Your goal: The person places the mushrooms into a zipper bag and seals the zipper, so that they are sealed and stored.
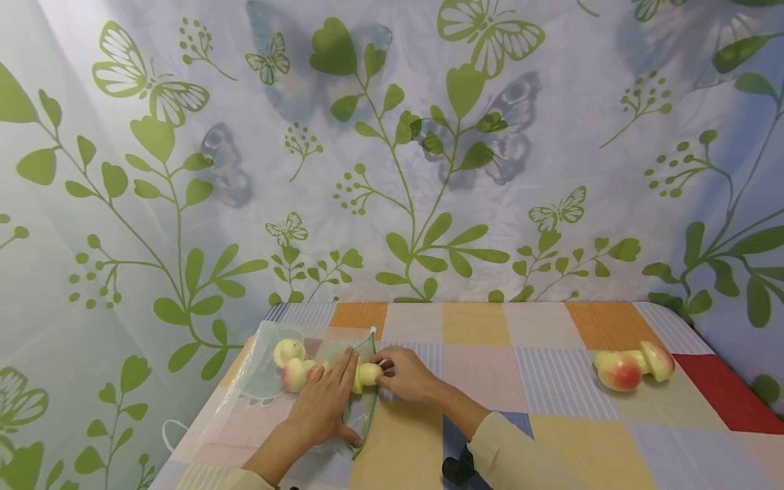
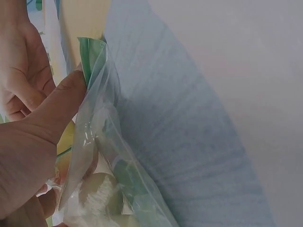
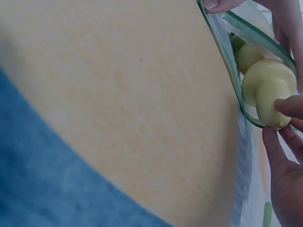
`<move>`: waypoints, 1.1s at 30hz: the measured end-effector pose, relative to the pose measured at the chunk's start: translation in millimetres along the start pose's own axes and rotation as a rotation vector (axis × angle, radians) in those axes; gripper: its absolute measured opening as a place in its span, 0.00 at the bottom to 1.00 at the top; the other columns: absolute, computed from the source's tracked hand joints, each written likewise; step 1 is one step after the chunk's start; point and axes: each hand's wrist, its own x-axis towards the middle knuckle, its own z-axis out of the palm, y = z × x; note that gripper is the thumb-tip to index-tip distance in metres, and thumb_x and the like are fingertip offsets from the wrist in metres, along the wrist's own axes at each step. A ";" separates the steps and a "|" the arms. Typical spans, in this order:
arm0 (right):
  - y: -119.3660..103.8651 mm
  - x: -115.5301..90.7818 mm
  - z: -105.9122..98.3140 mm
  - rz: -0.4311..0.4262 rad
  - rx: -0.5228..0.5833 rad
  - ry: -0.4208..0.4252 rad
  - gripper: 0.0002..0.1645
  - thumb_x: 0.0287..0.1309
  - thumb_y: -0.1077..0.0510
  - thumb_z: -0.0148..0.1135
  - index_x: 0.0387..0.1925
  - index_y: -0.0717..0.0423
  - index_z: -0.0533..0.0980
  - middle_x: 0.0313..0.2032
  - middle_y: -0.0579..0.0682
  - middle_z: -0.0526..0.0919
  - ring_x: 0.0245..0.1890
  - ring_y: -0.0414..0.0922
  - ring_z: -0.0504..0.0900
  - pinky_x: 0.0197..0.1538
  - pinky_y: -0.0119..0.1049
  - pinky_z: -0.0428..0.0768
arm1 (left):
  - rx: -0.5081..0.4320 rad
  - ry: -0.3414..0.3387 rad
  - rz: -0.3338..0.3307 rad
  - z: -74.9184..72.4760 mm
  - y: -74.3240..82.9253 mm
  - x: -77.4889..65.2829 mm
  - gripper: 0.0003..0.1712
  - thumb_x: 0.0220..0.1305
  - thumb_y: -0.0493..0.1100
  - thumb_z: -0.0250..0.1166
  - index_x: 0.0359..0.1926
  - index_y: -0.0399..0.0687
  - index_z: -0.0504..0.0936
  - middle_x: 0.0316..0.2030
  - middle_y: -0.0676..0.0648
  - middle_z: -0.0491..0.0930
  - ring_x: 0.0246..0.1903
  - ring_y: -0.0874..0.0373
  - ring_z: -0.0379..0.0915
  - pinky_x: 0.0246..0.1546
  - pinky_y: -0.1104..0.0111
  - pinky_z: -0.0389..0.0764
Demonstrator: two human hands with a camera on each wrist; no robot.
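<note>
A clear zip bag (image 1: 257, 401) with a green-edged mouth lies on the left of the table, holding several pale yellow toy mushrooms (image 1: 295, 376), some with a red blush. My left hand (image 1: 324, 401) rests over the bag with its fingers straight. Its thumb (image 2: 64, 97) is spread out to the green zip strip (image 2: 92, 56). With my right hand (image 1: 407, 373) I pinch the stem of a toy mushroom (image 3: 272, 101), whose cap sits inside the parted mouth. The bag's film and my left hand partly hide the other mushrooms.
Farther right on the table, another pair of yellow-and-red toy mushrooms (image 1: 621, 371) lies apart from the bag. A patchwork cloth (image 1: 478, 374) covers the table. A butterfly-print curtain (image 1: 380, 204) hangs behind and to the left. A small black object (image 1: 458, 469) shows by my right sleeve.
</note>
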 end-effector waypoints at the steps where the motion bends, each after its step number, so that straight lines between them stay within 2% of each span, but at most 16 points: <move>1: 0.3 0.7 0.2 -0.003 0.000 0.001 0.19 0.61 0.68 0.66 0.54 0.66 0.81 0.49 0.54 0.81 0.47 0.52 0.86 0.47 0.32 0.84 | 0.000 -0.004 -0.003 -0.1 -0.1 -0.4 0.87 0.25 0.76 0.81 0.78 0.28 0.54 0.77 0.32 0.54 0.72 0.43 0.61 0.65 0.43 0.69; 14: 2.0 3.9 5.7 -0.024 0.029 0.025 0.18 0.60 0.67 0.71 0.53 0.66 0.82 0.45 0.52 0.81 0.45 0.51 0.85 0.46 0.30 0.83 | -0.034 -0.006 -0.011 0.4 0.0 -1.7 0.87 0.25 0.74 0.82 0.78 0.28 0.53 0.78 0.31 0.53 0.72 0.41 0.61 0.64 0.42 0.70; 24: 1.4 5.5 9.7 -0.014 0.051 0.077 0.15 0.57 0.68 0.73 0.47 0.63 0.83 0.46 0.53 0.84 0.44 0.51 0.87 0.44 0.32 0.84 | -0.033 -0.012 -0.021 1.2 -0.7 -1.9 0.87 0.25 0.74 0.82 0.78 0.29 0.52 0.78 0.33 0.52 0.73 0.41 0.60 0.64 0.41 0.69; 33: 1.6 7.3 12.3 -0.009 0.055 0.081 0.13 0.57 0.67 0.74 0.44 0.61 0.83 0.44 0.52 0.85 0.43 0.49 0.87 0.42 0.30 0.84 | -0.005 -0.002 -0.024 -0.9 2.7 -2.0 0.87 0.25 0.74 0.82 0.78 0.29 0.52 0.79 0.33 0.51 0.73 0.40 0.59 0.64 0.40 0.68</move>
